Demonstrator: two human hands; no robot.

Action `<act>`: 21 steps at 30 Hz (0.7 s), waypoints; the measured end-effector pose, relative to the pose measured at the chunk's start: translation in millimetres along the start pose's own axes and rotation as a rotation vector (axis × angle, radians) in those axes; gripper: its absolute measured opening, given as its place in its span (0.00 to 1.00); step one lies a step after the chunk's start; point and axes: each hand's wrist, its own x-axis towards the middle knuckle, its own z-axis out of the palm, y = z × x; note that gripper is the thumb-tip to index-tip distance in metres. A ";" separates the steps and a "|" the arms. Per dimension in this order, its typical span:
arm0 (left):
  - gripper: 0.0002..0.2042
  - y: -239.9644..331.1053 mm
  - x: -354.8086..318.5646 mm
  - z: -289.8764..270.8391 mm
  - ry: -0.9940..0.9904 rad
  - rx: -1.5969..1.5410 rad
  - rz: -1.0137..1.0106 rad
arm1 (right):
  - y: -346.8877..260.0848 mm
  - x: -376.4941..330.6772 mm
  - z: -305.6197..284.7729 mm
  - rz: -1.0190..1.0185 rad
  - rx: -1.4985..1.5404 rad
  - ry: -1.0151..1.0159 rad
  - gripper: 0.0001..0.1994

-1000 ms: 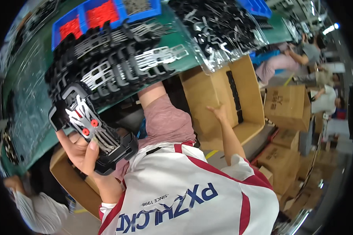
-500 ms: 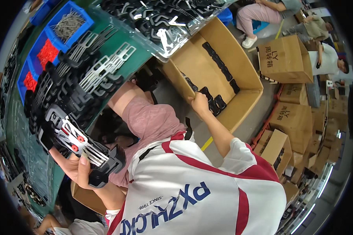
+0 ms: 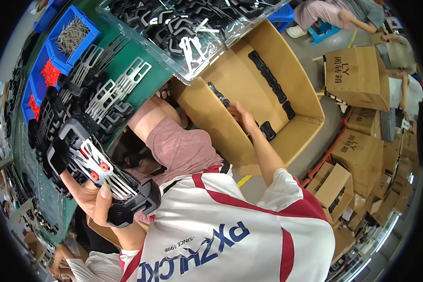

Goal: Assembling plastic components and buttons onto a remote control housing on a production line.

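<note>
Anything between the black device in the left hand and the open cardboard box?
Yes: in this view, the leg in pink shorts lies between the black device, held in the left hand, and the cardboard box, whose wall on that side also intervenes.

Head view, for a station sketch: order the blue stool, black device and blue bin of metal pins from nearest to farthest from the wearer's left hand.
1. Black device, held in the left hand.
2. Blue bin of metal pins, upper left.
3. Blue stool, upper right.
</note>
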 end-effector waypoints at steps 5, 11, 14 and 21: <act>0.45 -0.7 -1.9 14.3 0.150 0.087 0.002 | 59.4 64.9 16.7 -0.048 -0.336 0.111 0.19; 0.43 18.7 27.6 80.6 0.695 0.239 -0.236 | 83.8 85.0 25.6 -0.121 -0.578 -0.114 0.15; 0.42 6.1 26.6 78.2 0.743 0.174 -0.239 | 18.7 72.4 21.0 -0.038 -0.420 0.376 0.12; 0.42 -14.4 2.7 10.2 0.292 0.071 -0.181 | -19.5 49.0 -89.3 -0.124 1.184 0.322 0.14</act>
